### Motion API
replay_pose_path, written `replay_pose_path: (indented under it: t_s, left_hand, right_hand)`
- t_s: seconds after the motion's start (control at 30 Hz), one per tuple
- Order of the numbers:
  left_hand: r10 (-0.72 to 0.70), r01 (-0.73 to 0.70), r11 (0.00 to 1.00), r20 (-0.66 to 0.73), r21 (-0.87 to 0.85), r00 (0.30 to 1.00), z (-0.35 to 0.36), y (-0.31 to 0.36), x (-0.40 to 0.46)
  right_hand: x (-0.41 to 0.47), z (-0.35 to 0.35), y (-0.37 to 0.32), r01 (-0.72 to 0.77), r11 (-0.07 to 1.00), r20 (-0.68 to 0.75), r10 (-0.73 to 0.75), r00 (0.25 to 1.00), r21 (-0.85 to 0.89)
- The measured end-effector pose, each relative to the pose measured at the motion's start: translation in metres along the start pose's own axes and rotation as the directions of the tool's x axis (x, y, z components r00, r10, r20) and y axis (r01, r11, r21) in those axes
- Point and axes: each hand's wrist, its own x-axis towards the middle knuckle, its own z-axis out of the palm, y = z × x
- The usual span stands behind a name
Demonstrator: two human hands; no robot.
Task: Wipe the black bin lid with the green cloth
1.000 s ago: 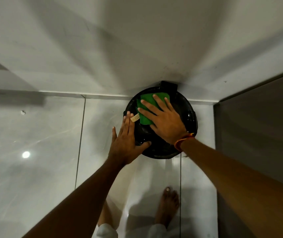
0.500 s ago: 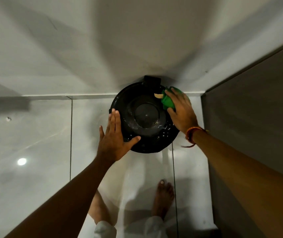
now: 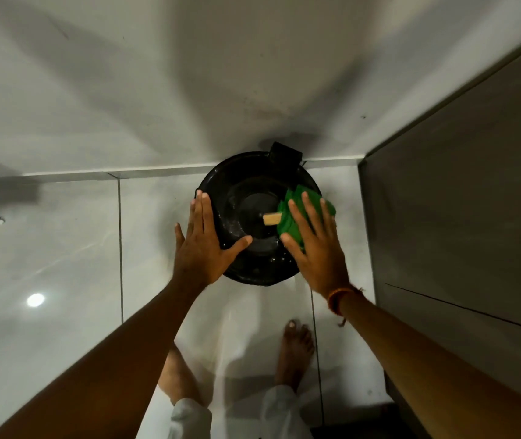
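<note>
A view from above is looking down at a round black bin lid (image 3: 246,198) sitting in the middle of the frame, on a pale tiled floor (image 3: 63,248) where it is meeting a light wall (image 3: 158,90). A small black hinge block (image 3: 284,155) is jutting from the lid's upper edge, against the wall.

The person's left hand (image 3: 203,245) is coming in from the lower left and lying flat on the left rim of the lid, fingers straight and spread, thumb reaching toward the lid's centre; it is grasping nothing. The right hand (image 3: 317,248) is coming in from the lower right and pressing down flat on a bunched green cloth (image 3: 291,217), which is covering the right side of the lid. Its fingers are extended and slightly spread over the cloth, pinning it rather than closing around it. A small tan tag (image 3: 272,219) is sticking out of the cloth's left edge toward the lid's sunken centre. An orange thread band (image 3: 336,297) is circling the right wrist.

Small pale specks are showing on the glossy lid near the lower rim. A dark grey panel (image 3: 458,201) is filling the right side of the frame. At the bottom centre, a bare foot (image 3: 294,353) and white trouser hems (image 3: 189,416) are showing on the floor. A round light reflection (image 3: 35,300) is glowing on a tile at the left.
</note>
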Motion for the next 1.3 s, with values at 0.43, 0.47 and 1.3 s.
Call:
replay_pose_path:
  t_s: [0.43, 0.47, 1.3]
  left_hand:
    - [0.006, -0.005, 0.999, -0.022, 0.039, 1.0, 0.004, 0.003, -0.003]
    - [0.0, 0.001, 0.999, -0.027, 0.036, 1.0, 0.004, 0.005, -0.003]
    - [-0.079, 0.077, 0.996, -0.065, -0.038, 0.995, 0.013, 0.027, 0.002]
  right_hand:
    - [-0.084, 0.045, -0.018, 0.051, 0.993, 0.042, -0.046, 0.998, -0.107]
    - [-0.074, 0.043, -0.018, 0.005, 0.999, 0.01, -0.005, 1.0, -0.043]
    - [0.022, 0.003, -0.006, -0.292, 0.877, -0.122, 0.36, 0.925, 0.381]
